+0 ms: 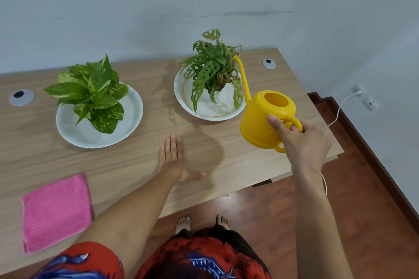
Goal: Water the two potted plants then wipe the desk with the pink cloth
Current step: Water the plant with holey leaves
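My right hand [301,140] grips the handle of a yellow watering can [263,124], held above the desk's right end. Its long spout reaches up into the leaves of the right potted plant [213,68], which stands on a white plate [204,111]. The left potted plant [90,90], with broad variegated leaves, stands on another white plate [74,131]. My left hand [174,158] lies flat on the desk [136,165], palm down with fingers together and thumb out, between the plates and the front edge. A pink cloth [56,210] lies folded at the front left.
Two round cable grommets sit in the desk, one at the far left [21,96] and one at the back right [269,63]. A damp patch [165,88] shows between the plants. A grey wall stands close behind; a white cable [337,111] runs to wall sockets on the right.
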`<action>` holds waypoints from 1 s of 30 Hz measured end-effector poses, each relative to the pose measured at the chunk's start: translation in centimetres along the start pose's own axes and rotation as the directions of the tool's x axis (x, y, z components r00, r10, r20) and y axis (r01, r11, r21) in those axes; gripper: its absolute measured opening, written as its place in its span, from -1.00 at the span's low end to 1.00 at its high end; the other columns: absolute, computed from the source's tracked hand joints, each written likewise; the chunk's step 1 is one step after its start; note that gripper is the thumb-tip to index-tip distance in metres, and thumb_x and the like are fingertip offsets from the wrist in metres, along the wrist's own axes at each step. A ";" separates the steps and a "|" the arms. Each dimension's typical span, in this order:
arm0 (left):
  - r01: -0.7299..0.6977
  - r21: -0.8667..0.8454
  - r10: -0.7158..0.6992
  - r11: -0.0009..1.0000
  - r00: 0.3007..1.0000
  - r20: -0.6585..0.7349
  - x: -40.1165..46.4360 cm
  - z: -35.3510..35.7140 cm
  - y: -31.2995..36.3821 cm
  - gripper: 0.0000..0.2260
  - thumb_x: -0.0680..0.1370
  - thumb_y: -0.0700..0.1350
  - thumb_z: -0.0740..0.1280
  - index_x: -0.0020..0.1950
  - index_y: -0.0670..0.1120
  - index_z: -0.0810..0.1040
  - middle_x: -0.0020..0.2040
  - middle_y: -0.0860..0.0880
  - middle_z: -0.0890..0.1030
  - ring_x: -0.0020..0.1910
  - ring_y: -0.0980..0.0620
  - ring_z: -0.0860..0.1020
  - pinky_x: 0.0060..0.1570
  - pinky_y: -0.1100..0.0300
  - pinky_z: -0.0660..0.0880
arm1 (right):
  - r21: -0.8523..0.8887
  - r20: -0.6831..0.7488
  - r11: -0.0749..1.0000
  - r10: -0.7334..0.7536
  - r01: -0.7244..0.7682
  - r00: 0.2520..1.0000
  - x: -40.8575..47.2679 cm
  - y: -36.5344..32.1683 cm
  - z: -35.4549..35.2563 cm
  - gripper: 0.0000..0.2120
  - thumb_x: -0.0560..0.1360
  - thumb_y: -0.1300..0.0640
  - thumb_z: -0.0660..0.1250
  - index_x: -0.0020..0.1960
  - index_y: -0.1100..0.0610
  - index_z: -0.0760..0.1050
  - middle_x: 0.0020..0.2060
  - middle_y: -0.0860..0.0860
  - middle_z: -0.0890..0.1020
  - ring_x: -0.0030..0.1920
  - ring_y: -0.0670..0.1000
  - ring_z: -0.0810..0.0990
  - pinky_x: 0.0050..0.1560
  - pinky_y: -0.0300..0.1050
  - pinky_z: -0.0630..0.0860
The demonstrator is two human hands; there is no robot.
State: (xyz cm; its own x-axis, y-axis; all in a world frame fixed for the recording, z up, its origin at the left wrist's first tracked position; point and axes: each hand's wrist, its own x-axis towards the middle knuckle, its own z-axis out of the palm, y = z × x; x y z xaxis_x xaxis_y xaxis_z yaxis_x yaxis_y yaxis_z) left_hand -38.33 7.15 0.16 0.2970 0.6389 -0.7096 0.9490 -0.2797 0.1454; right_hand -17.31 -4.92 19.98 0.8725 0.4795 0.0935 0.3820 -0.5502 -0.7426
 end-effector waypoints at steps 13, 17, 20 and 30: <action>-0.003 0.009 0.003 1.000 0.999 -0.044 1.2 0.9 -0.4 0.41 0.20 0.67 0.24 0.41 -0.16 -0.65 0.43 -0.16 -0.68 0.45 -0.09 -0.63 0.52 -0.11 -0.45 | 0.048 0.022 0.998 -0.038 0.037 0.999 -1.8 -0.5 0.4 -0.34 0.23 -0.36 0.54 -0.38 0.26 0.50 -0.55 -0.03 0.34 -0.46 0.00 0.31 -0.36 -0.05 0.34; -0.019 0.004 0.020 1.000 0.998 -0.056 1.6 1.2 -0.5 0.35 0.27 0.63 0.23 0.45 -0.16 -0.62 0.44 -0.17 -0.66 0.47 -0.10 -0.60 0.50 -0.10 -0.48 | 0.073 0.031 0.996 -0.053 0.051 0.998 -2.1 -1.0 1.1 -0.33 0.22 -0.39 0.53 -0.36 0.27 0.51 -0.53 0.01 0.39 -0.45 0.01 0.34 -0.36 0.03 0.41; -0.078 -0.063 0.070 0.995 0.990 -0.119 1.8 1.5 -1.1 0.26 0.37 0.55 0.25 0.54 -0.16 -0.51 0.53 -0.16 -0.56 0.53 -0.08 -0.53 0.54 -0.07 -0.43 | 0.098 0.041 0.993 -0.073 0.069 0.997 -2.4 -1.5 1.6 -0.30 0.24 -0.36 0.54 -0.38 0.31 0.44 -0.53 0.00 0.34 -0.44 0.01 0.31 -0.37 0.04 0.40; -0.072 -0.100 0.024 0.992 0.909 -0.416 0.5 3.1 -6.7 0.08 0.50 0.45 0.22 0.63 -0.22 -0.28 0.65 -0.18 -0.31 0.63 -0.11 -0.32 0.55 -0.02 -0.37 | 0.184 0.124 0.976 -0.139 0.115 0.983 -4.7 -3.5 4.1 -0.40 0.29 -0.24 0.58 -0.47 0.12 0.28 -0.52 -0.01 0.29 -0.47 -0.06 0.22 -0.41 -0.13 0.23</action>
State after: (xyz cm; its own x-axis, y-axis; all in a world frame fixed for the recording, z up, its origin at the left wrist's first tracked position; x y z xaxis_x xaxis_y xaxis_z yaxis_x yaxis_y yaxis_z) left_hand -44.86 7.13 -3.33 0.3369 0.8720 -0.3551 0.9309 -0.2520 0.2645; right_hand -23.98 -2.46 19.45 0.7664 0.6323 0.1131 0.4171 -0.3560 -0.8362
